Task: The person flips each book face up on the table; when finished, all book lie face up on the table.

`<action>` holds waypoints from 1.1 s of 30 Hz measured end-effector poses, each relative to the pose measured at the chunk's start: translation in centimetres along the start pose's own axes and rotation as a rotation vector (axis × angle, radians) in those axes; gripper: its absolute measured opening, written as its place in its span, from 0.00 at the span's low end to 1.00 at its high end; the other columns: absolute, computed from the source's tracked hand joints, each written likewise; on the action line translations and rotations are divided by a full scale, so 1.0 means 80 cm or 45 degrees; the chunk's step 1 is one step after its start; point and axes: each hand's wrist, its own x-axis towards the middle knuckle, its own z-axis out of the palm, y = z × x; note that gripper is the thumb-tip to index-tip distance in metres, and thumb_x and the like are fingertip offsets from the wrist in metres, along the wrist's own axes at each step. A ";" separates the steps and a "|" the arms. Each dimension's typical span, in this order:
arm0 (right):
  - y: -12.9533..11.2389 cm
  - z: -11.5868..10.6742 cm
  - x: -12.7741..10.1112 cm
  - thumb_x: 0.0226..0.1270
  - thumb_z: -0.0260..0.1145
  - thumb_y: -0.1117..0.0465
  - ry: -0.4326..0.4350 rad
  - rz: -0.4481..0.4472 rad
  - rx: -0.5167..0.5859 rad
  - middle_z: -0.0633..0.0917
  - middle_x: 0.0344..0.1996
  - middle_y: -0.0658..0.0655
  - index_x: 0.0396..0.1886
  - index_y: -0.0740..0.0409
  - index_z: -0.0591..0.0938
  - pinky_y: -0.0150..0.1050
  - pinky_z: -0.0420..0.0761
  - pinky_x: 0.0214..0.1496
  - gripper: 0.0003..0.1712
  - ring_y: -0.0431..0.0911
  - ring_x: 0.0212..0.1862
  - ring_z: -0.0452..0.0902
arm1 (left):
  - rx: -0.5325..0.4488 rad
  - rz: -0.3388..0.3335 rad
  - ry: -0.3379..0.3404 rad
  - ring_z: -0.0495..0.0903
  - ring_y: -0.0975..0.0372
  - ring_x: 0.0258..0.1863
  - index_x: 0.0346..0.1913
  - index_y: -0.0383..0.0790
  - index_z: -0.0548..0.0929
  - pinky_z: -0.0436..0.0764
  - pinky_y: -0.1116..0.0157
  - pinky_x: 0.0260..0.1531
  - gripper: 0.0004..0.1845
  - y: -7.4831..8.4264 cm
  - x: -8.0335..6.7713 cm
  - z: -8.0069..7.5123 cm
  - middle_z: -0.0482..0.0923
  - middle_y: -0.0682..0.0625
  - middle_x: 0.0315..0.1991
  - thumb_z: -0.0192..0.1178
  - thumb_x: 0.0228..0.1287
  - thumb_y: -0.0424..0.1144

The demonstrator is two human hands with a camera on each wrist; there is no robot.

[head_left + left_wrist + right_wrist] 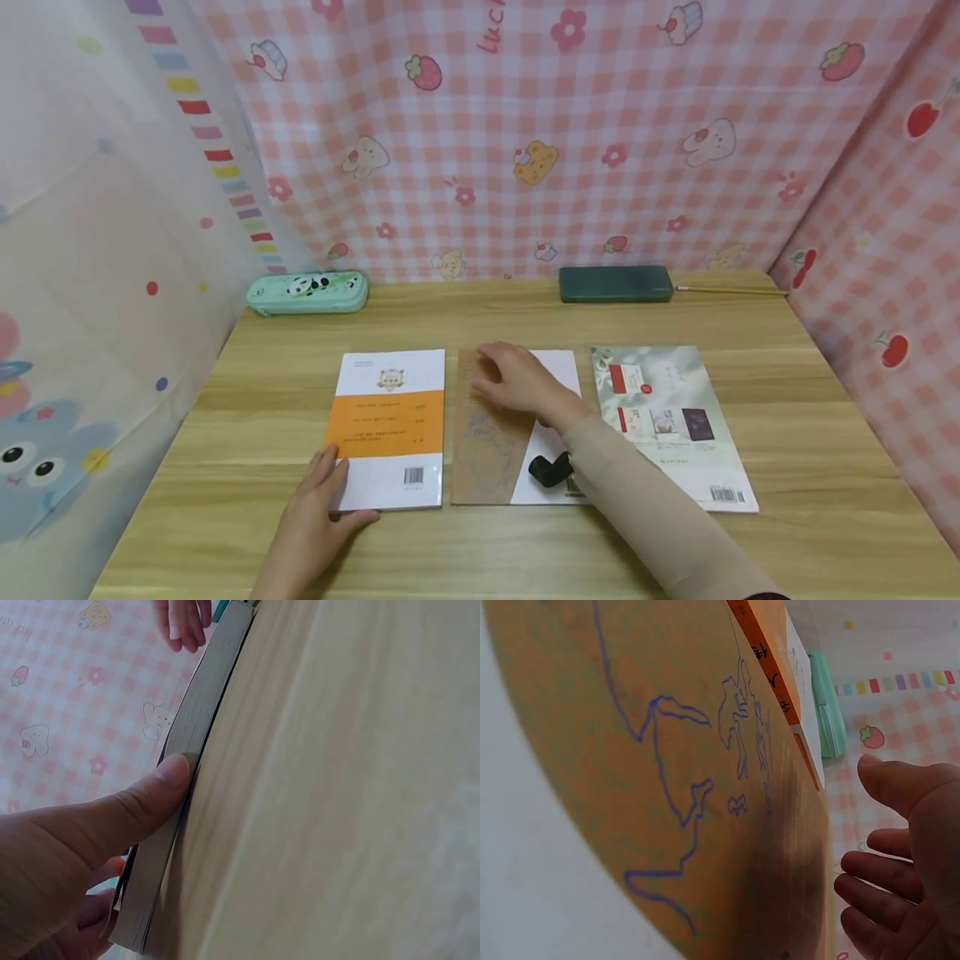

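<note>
A book with a white and orange cover lies flat on the left of the table. My left hand is at its near left corner. Its thumb rests against the page edge in the left wrist view, while the other fingers lie along the book's left side, partly hidden. Over the middle book, brown and white with blue map-like outlines, hovers my right hand. Its fingers are loosely bent with nothing between them. The right sleeve covers part of that book and overlaps the pale green book on the right.
A mint panda pencil case lies at the back left of the wooden table. Farther right along the back are a dark green case and a thin pencil-like stick. A pink checked cloth hangs behind.
</note>
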 end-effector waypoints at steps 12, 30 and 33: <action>-0.003 0.016 0.028 0.68 0.71 0.49 -0.024 -0.133 -0.062 0.81 0.60 0.62 0.65 0.65 0.77 0.47 0.73 0.70 0.33 0.54 0.62 0.76 | -0.025 0.050 0.077 0.59 0.38 0.74 0.67 0.19 0.70 0.62 0.42 0.71 0.47 -0.007 -0.003 0.001 0.60 0.29 0.74 0.79 0.51 0.46; 0.001 0.037 0.057 0.70 0.68 0.43 -0.166 -0.062 -0.027 0.75 0.68 0.58 0.70 0.58 0.71 0.41 0.65 0.75 0.37 0.50 0.69 0.68 | -0.091 -0.068 0.081 0.64 0.37 0.70 0.66 0.20 0.71 0.67 0.42 0.68 0.42 -0.016 -0.009 -0.004 0.58 0.29 0.74 0.78 0.55 0.42; 0.001 0.039 0.060 0.72 0.67 0.45 -0.195 -0.091 -0.020 0.76 0.65 0.56 0.65 0.57 0.73 0.41 0.68 0.73 0.31 0.48 0.65 0.70 | -0.104 -0.056 0.107 0.66 0.35 0.68 0.65 0.19 0.72 0.69 0.42 0.66 0.42 -0.018 -0.012 -0.004 0.59 0.26 0.73 0.78 0.54 0.41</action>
